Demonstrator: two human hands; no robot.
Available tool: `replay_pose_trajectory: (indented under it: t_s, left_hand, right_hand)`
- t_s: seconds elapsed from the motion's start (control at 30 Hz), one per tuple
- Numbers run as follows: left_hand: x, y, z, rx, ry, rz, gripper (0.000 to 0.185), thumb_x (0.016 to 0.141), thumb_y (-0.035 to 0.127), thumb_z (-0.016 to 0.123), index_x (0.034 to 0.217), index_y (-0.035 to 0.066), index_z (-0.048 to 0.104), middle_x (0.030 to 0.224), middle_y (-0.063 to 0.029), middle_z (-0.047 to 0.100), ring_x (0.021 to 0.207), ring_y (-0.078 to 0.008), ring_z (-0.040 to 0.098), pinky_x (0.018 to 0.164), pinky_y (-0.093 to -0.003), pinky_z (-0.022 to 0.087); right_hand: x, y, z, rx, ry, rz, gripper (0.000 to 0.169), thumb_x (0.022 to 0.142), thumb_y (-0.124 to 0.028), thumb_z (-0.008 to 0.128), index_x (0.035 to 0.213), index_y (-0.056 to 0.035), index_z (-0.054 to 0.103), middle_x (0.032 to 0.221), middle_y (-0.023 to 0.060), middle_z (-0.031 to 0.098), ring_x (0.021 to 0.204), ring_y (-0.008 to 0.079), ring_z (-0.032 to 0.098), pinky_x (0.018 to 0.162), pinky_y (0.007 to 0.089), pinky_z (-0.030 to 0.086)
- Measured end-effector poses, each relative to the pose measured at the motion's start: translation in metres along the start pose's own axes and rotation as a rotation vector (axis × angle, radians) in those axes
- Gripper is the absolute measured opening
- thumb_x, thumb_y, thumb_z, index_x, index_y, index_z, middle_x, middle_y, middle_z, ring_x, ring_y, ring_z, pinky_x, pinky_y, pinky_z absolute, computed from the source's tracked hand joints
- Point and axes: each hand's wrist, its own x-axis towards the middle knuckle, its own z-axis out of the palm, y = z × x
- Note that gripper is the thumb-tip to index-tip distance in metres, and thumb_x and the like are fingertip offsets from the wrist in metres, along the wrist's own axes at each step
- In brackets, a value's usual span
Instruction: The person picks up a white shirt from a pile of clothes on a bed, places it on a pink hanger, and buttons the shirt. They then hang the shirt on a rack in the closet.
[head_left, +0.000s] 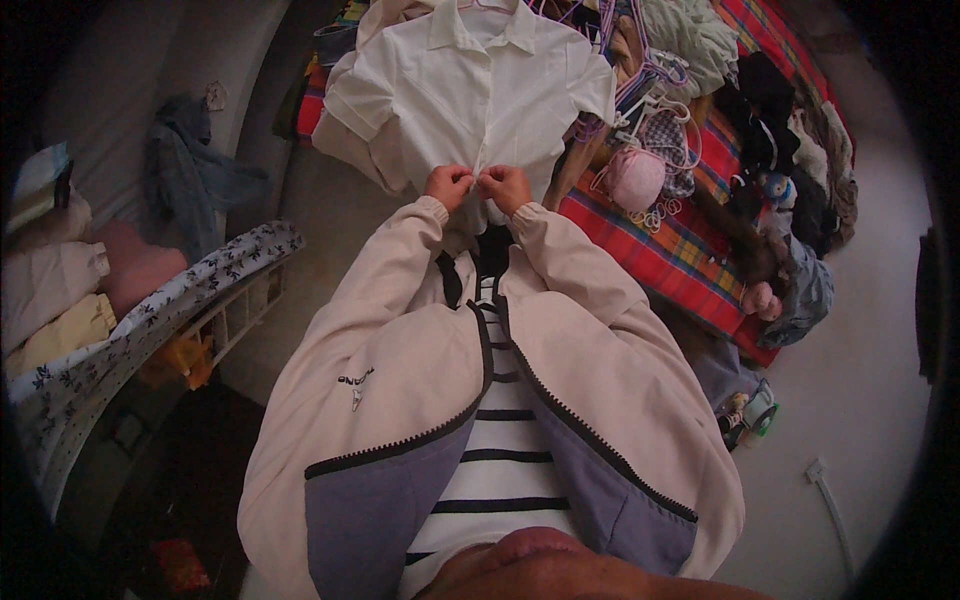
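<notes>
A white short-sleeved collared shirt (450, 97) lies front up before me, its collar at the far end with part of a pink hanger (486, 7) showing in the neck. Both hands meet at the lower part of its front placket. My left hand (450, 186) pinches one side of the shirt's front edge. Close beside it, my right hand (507, 187) pinches the other side. The fingertips nearly touch, and they hide whatever button or buttonhole is between them. Beige fabric (360, 161) shows beneath the shirt on the left.
On the right, a red plaid cloth (622, 247) bears heaped clothes, purple and white hangers (660, 97), a pink bra (636, 178) and several hair ties (656, 217). At left stands a bed (225, 259) with folded bedding (56, 277). Jeans (187, 165) hang by the wall.
</notes>
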Motion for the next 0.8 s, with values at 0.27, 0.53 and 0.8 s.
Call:
replay_pose_trajectory:
  t_s: [0.27, 0.53, 0.8]
  left_hand:
    - [-0.005, 0.013, 0.002, -0.065, 0.023, -0.044, 0.02, 0.08, 0.013, 0.066, 0.094, -0.001, 0.07, 0.074, -0.0091, 0.07, 0.063, -0.0145, 0.065, 0.063, -0.0289, 0.053]
    - [-0.004, 0.005, 0.002, -0.151, -0.01, -0.051, 0.019, 0.083, 0.01, 0.063, 0.097, -0.002, 0.069, 0.078, -0.0088, 0.07, 0.066, -0.0139, 0.065, 0.064, -0.0279, 0.053]
    - [-0.001, 0.01, 0.0, -0.217, -0.071, -0.113, 0.02, 0.079, 0.006, 0.066, 0.097, -0.001, 0.069, 0.082, -0.0087, 0.07, 0.069, -0.0145, 0.065, 0.067, -0.0287, 0.054]
  right_hand:
    - [-0.001, 0.001, -0.002, 0.025, 0.022, -0.013, 0.015, 0.082, -0.012, 0.064, 0.083, 0.0019, 0.068, 0.072, 0.0057, 0.068, 0.059, 0.0106, 0.062, 0.056, 0.026, 0.05]
    - [0.001, 0.0, -0.004, -0.146, 0.02, -0.038, 0.017, 0.082, -0.013, 0.064, 0.086, 0.0029, 0.069, 0.071, 0.0067, 0.067, 0.06, 0.0109, 0.062, 0.058, 0.0265, 0.051]
    - [-0.002, -0.006, -0.004, -0.134, -0.005, -0.006, 0.019, 0.083, -0.014, 0.064, 0.089, 0.0034, 0.07, 0.074, 0.0069, 0.068, 0.062, 0.0113, 0.062, 0.057, 0.0266, 0.051]
